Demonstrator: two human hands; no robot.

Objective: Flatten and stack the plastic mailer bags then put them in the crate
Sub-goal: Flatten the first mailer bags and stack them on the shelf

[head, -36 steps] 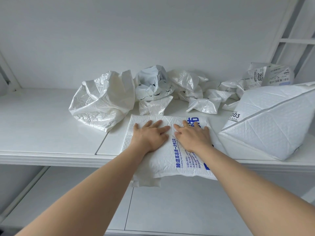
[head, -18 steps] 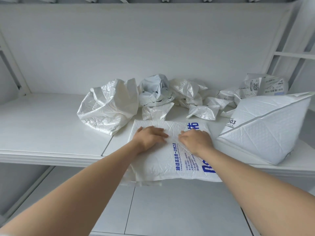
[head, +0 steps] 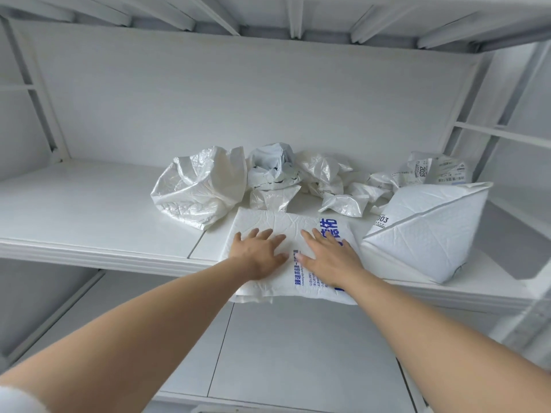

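The left hand [head: 258, 253] and the right hand [head: 331, 257] lie side by side, palms down, fingers straight and spread, pressing on the padded mailer [head: 293, 229]. Neither hand grips anything. The mailer, white with blue print, lies at the near edge of the shelf [head: 89, 210], and its near end overhangs that edge. It looks almost flat under the palms, with creases across its far half. The step in hand appears to be flattening this bag, and the task seems to be at its start: no stack shows, and no crate is in view.

Just right of the hands a puffed mailer [head: 426, 234] stands as a wedge, close beside the pressed one. Farther back, crumpled bags run along the shelf: a large translucent bag [head: 199, 192] at left, a grey-white bag [head: 272, 169] beyond the hands, small crumpled bags [head: 331, 181] to its right, and a labelled bag [head: 432, 171] at far right.

The next move likely calls for sweeping the palms outward to drive the air out. After that, another bag, probably the puffed one, would be laid on top. The overhang could let the mailer slip off.
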